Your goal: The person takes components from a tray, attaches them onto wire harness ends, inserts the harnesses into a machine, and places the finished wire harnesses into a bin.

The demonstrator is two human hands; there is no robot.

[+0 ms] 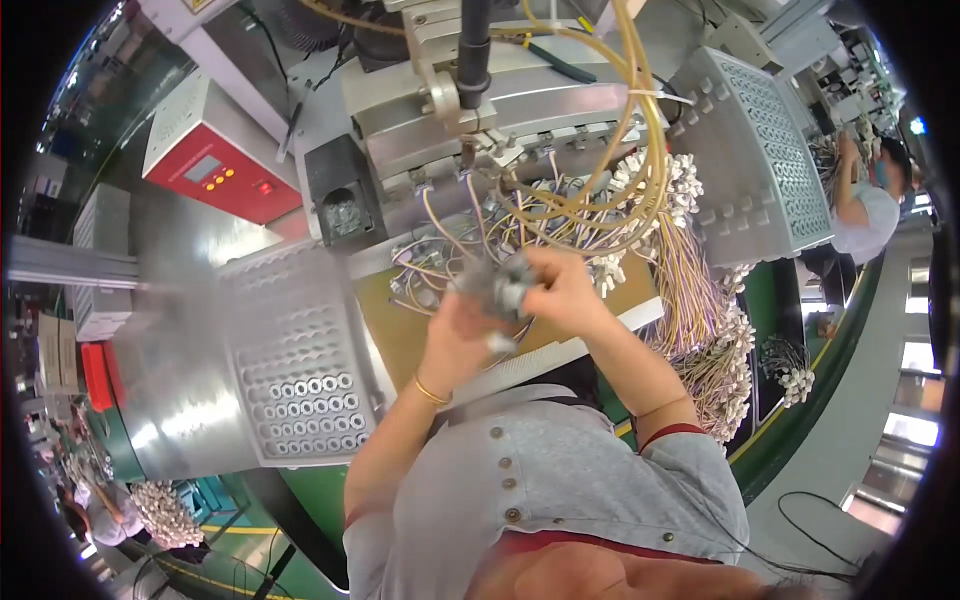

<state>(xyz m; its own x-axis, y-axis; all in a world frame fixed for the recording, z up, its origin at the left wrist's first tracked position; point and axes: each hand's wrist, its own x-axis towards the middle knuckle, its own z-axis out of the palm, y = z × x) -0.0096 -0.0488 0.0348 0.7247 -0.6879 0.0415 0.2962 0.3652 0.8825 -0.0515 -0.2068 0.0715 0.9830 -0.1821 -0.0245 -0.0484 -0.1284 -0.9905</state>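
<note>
From the head view I watch both forearms angle inward, hands meeting above a tan rectangular board (392, 335). The right hand (568, 290) pinches at least one small grey part (513, 292); the left hand (455, 332) blurs beside it, grip untellable. I count one red-fronted control box (222, 185) and three yellow buttons (218, 179).

Factory workshop: metal table (190, 370), machine (400, 120) at far edge, red control box (230, 172) near far left corner, wire bundles (690, 310) by right edge, co-worker (866, 222) beyond, green floor (310, 505).
</note>
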